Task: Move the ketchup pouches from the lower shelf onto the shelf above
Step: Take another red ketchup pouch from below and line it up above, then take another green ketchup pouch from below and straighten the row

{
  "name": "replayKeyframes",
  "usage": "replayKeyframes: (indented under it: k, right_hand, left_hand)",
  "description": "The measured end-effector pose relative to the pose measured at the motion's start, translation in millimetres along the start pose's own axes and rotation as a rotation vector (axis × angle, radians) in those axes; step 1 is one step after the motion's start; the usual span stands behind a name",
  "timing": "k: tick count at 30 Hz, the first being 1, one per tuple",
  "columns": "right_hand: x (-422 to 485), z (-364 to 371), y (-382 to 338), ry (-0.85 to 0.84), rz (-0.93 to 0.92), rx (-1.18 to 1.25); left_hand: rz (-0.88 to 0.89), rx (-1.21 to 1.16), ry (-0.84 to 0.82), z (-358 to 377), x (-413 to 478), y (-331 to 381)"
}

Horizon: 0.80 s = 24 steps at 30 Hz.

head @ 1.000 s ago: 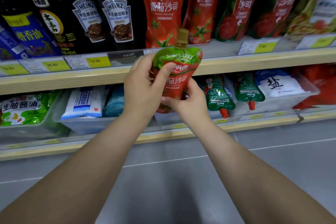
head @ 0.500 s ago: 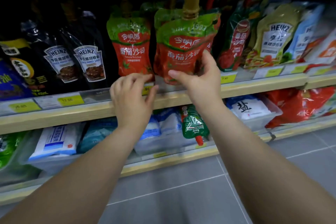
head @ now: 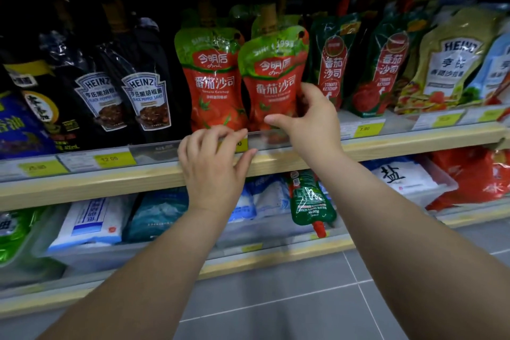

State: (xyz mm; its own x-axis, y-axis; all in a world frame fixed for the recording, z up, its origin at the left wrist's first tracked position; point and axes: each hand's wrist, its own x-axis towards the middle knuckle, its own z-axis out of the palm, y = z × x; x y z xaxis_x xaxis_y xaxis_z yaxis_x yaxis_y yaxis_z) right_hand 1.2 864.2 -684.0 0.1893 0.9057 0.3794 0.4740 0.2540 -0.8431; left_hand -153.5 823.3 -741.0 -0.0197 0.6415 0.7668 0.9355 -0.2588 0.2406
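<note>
The right hand (head: pixel 306 119) pinches the soft, floppy ketchup pouch (head: pixel 273 83) low at the upper shelf's (head: pixel 414 143) front edge; the left hand (head: pixel 212 165) rests empty.

1. Two red-and-green ketchup pouches stand at the front of the upper shelf (head: pixel 276 165): the left pouch (head: pixel 214 83) and the right pouch (head: pixel 274 85).
2. One green ketchup pouch (head: pixel 310 201) lies on the lower shelf (head: pixel 276 252).
3. Two black Heinz pepper sauce pouches: first (head: pixel 99 102), second (head: pixel 149 102).
4. Two dark green tomato ketchup pouches: first (head: pixel 331 69), second (head: pixel 386 72).
5. Two hands: left hand (head: pixel 214 171), right hand (head: pixel 309 119).
</note>
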Motion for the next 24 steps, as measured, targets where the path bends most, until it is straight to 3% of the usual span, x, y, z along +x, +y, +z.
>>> replayKeyframes:
  k: [7,12,15,19,24]
  right_hand:
    - [4,2,2,-0.017,0.049,-0.114]
    - [-37,-16,18,0.168,-0.187,-0.077]
    - [-73,-28,51,0.199,-0.192,-0.101]
    - [-107,-33,96,-0.048,-0.118,-0.284]
    - [-120,-30,136,-0.441,-0.072,-0.661]
  left_hand:
    - [0.011,-0.012,-0.007,0,0,1]
    - [0.019,-0.061,0.014,-3,1,6]
    - [0.135,-0.131,0.041,-1,-8,19]
    - [0.256,-0.317,-0.078,7,-29,35]
    - [0.207,-0.377,-0.331,14,-56,35]
